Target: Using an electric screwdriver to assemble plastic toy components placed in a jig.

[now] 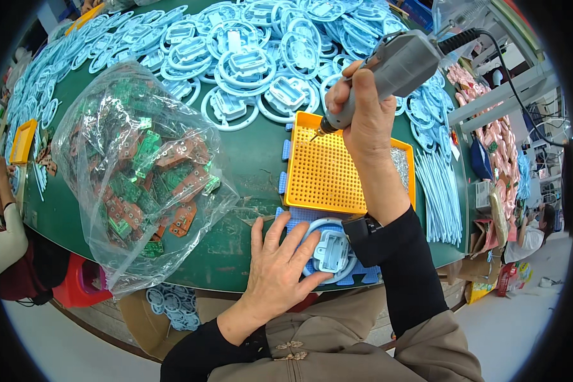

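Grey cylindrical plastic screwdriver [406, 63] is being gripped by the right hand [370, 121], farther off than the spread left hand [275, 270].

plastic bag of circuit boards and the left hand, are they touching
Apart: the head view shows green tabletop between the plastic bag and the left hand.

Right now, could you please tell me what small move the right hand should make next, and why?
Probably ease the grey driver down toward the yellow tray: the right hand grips it with its tip pointing at the tray's upper-left part, while the left hand rests on the light-blue ring part. Whether the tip already touches is unclear.
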`<state>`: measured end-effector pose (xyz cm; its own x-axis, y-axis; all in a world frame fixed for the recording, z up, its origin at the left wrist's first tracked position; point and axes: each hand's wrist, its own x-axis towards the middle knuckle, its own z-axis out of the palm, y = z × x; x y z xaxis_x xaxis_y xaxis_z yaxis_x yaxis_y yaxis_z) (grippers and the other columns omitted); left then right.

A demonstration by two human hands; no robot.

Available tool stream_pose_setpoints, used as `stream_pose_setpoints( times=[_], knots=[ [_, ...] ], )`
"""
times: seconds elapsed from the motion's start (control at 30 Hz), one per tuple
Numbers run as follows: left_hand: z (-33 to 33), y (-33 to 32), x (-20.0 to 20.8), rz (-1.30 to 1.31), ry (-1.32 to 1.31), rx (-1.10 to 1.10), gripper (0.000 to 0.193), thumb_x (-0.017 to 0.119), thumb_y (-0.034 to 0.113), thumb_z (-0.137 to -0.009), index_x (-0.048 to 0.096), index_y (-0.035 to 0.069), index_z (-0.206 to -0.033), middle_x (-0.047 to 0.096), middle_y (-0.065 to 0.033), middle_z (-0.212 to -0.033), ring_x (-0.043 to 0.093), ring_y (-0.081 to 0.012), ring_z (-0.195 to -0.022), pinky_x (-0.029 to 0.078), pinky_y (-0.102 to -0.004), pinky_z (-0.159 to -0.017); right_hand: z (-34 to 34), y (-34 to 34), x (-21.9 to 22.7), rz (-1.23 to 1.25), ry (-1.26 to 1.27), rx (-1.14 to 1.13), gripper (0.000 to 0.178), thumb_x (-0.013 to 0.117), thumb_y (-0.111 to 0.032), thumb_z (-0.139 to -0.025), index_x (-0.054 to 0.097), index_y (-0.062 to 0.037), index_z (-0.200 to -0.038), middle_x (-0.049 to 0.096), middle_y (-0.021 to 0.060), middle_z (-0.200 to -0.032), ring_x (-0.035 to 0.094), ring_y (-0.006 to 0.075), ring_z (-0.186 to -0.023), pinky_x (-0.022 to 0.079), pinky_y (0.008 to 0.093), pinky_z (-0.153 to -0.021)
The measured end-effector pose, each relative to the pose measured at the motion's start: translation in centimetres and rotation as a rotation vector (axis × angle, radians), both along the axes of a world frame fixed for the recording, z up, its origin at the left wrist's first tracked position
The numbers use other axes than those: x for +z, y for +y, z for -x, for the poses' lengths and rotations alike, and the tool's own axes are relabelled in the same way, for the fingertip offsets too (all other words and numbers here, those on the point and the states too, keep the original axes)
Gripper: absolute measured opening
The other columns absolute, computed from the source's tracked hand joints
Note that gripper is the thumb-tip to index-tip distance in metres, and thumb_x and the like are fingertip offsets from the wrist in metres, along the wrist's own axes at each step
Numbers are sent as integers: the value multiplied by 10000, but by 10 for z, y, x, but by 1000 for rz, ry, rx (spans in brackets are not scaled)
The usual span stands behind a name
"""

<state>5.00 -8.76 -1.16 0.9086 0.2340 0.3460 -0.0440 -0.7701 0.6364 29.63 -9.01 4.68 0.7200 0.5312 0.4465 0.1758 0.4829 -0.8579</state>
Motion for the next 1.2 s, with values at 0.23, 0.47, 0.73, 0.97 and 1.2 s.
stream_pose_setpoints(
  times=[0.23, 0.47, 0.73, 0.97, 1.2],
  knots=[
    [-1, -2, -3, -11, -40, -1, 659, 818, 437, -640, 622, 48, -1136, 549, -118, -1200, 430, -362, -1221, 268, -626, -1002, 6, -1, 6, 30, -3, -38, 407, 714, -391, -879, 574, -33, -1014, 575, 32, -672, 538, 144, -564, 441, 282, -549],
    [0, 11, 25, 49, -245, 164, 565, 833, 300, -654, 621, 37, -1107, 563, -145, -1106, 514, -368, -1065, 364, -483, -945, 45, -30, 57, -142, 29, 62, 507, 687, -446, -884, 556, 8, -1069, 561, 34, -682, 534, 140, -575, 428, 270, -551],
    [-21, 22, 28, 31, -370, 166, 216, 764, 50, -687, 641, 43, -864, 617, -78, -910, 562, -288, -970, 403, -408, -863, 111, -75, 65, -112, 60, 167, 671, 588, -627, -853, 530, -10, -1108, 512, 9, -674, 495, 127, -570, 394, 274, -558],
    [-2, 11, 23, -26, -376, 81, 164, 747, 19, -698, 635, 40, -816, 606, -57, -841, 584, -272, -929, 395, -446, -908, 131, -91, 59, 61, -43, 145, 758, 550, -740, -806, 509, -56, -1131, 472, -11, -648, 450, 116, -538, 365, 272, -528],
    [9, -9, 6, 101, -210, 51, 449, 829, 167, -650, 621, 51, -1030, 566, -83, -1066, 509, -316, -1102, 340, -507, -996, 142, -98, 35, 112, 2, 190, 662, 652, -596, -843, 513, 1, -1092, 507, 28, -653, 476, 124, -541, 341, 259, -448]
  ],
)
